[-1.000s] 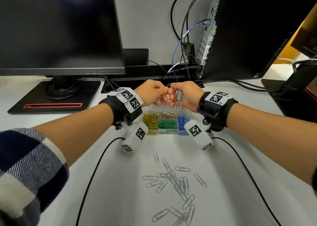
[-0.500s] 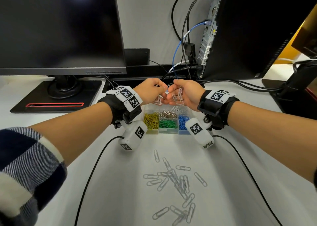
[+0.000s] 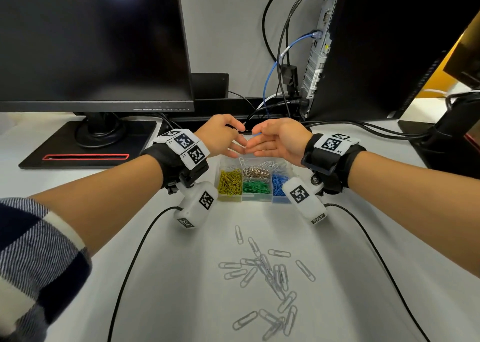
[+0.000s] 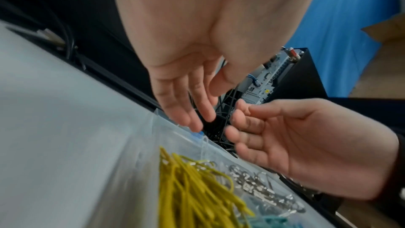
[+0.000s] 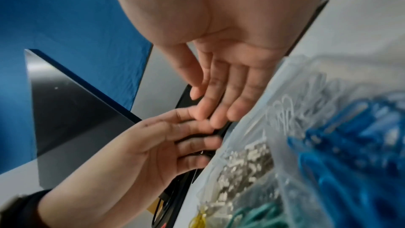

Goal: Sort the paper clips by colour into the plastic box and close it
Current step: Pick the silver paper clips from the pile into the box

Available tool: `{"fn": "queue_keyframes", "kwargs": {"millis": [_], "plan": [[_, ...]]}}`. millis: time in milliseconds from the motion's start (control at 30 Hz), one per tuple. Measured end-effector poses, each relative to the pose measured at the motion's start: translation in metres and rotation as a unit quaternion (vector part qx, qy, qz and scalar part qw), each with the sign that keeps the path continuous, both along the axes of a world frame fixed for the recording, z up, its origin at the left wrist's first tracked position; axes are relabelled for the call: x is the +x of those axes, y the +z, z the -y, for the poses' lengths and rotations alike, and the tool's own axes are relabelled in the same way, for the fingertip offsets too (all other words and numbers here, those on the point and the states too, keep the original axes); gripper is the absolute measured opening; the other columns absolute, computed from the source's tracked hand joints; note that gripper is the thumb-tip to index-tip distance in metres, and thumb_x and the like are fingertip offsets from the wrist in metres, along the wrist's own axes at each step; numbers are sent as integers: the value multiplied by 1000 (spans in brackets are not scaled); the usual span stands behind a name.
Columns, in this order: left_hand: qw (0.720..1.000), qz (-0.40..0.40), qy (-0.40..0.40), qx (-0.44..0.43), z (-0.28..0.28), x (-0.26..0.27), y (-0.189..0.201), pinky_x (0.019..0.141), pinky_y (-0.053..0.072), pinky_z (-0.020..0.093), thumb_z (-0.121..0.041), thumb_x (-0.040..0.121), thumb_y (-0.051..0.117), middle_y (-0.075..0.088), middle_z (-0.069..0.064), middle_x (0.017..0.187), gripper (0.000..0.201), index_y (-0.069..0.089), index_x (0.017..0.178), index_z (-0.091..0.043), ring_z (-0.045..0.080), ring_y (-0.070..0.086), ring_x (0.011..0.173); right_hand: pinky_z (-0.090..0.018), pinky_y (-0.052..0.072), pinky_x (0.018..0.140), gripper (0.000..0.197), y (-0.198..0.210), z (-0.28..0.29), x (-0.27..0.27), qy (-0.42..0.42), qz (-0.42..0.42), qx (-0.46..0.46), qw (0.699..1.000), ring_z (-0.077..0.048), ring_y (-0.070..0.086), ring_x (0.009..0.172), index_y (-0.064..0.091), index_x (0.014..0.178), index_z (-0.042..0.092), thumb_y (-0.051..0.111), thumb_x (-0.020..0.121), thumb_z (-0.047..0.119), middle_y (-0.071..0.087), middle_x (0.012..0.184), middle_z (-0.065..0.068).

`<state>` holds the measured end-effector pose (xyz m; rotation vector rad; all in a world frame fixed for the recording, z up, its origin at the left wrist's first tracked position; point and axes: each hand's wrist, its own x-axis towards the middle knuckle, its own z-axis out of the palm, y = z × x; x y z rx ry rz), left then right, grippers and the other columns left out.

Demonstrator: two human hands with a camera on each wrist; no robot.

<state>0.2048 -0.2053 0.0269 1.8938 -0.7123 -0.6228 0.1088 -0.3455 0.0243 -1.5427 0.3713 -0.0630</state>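
Hovering over plastic box (image 3: 255,198), mid desk (image 3: 337,276): left hand (image 3: 220,139), right hand (image 3: 280,141).
Fingers straight, empty, tips touching. Wrist tags read "L1", "R1". Loose silver paper clips (image 3: 267,274) lie nearer the front edge.

Plastic box (image 3: 291,171) rear compartments hidden behind hands.

Your left hand (image 3: 220,139) and right hand (image 3: 279,140) are bare. Each wrist wears a black strap (image 3: 170,163) topped with white plates printed with black square codes. Under each strap hangs a white camera pod (image 3: 196,206), also coded, trailing a black cable (image 3: 135,258). Your left sleeve (image 3: 33,258) is navy-and-white check, pushed up.
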Motion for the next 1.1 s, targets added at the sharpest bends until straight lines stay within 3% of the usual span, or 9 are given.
{"fn": "queue_keyframes", "kwargs": {"millis": [133, 300, 467, 533, 633, 733, 800, 933, 1100], "plan": [[978, 166, -93, 90, -2, -3, 5, 59, 47, 10, 2, 94, 42, 67, 9, 94, 26, 66, 101, -4, 12, 61, 76, -29, 53, 67, 22, 11, 10, -9, 7, -14, -142, 990, -22, 65, 71, 64, 86, 7, 45, 96, 3, 67, 81, -12], [914, 283, -182, 228, -8, -16, 15, 93, 51, 34, -11, 96, 44, 70, -4, 94, 25, 68, 98, -18, 12, 66, 90, -27, 52, 68, 23, 28, 16, -48, 16, -36, -258, 965, -18, 65, 72, 66, 88, 5, 45, 98, 7, 69, 84, -9], [897, 379, -126, 189, -41, -32, 43, 89, 50, 33, -16, 96, 44, 66, -5, 106, 26, 65, 108, -24, 16, 62, 97, -23, 53, 62, 19, 36, -6, -114, 83, -51, -410, 907, -5, 62, 64, 69, 89, 14, 52, 96, 12, 70, 80, 0], [882, 390, -198, 176, -61, -50, 48, 81, 49, 21, -17, 93, 54, 65, -11, 101, 20, 64, 107, -28, 10, 62, 91, -23, 54, 67, 9, 28, -22, -141, 141, -80, -455, 876, -3, 62, 67, 69, 95, 20, 61, 91, 22, 69, 84, 5], [831, 354, -347, 254, -86, -80, 35, 84, 41, 9, -25, 84, 70, 58, -17, 111, 39, 58, 120, -35, 4, 55, 100, -21, 49, 85, 54, 14, -47, -172, 237, -165, -506, 812, -3, 56, 94, 49, 123, 36, 69, 77, 54, 52, 111, 18], [792, 316, -393, 344, -97, -97, 14, 101, 40, 28, -36, 75, 79, 44, -15, 126, 68, 42, 133, -40, 8, 45, 114, -20, 42, 97, 99, 8, -66, -186, 310, -209, -516, 771, 0, 42, 108, 17, 146, 36, 71, 68, 65, 32, 122, 20], [791, 315, -397, 342, -96, -104, 2, 98, 41, 28, -40, 74, 79, 40, -13, 124, 69, 40, 130, -39, 8, 43, 112, -24, 40, 100, 102, 2, -74, -186, 314, -184, -529, 766, -3, 40, 110, 15, 147, 34, 73, 69, 63, 29, 122, 17], [826, 307, -365, 299, -90, -113, -12, 69, 42, 19, -36, 87, 68, 52, -7, 99, 36, 47, 115, -29, 1, 44, 77, -25, 43, 90, 67, -12, -85, -177, 235, -134, -535, 801, -9, 47, 99, 35, 136, 31, 66, 81, 56, 35, 117, 10], [847, 333, -319, 264, -102, -121, 1, 71, 43, 18, -57, 85, 60, 53, -12, 97, 43, 48, 116, -31, 1, 47, 78, -26, 45, 89, 68, -4, -82, -183, 222, -150, -524, 809, -8, 50, 97, 35, 138, 29, 62, 82, 58, 37, 120, 9]]}}
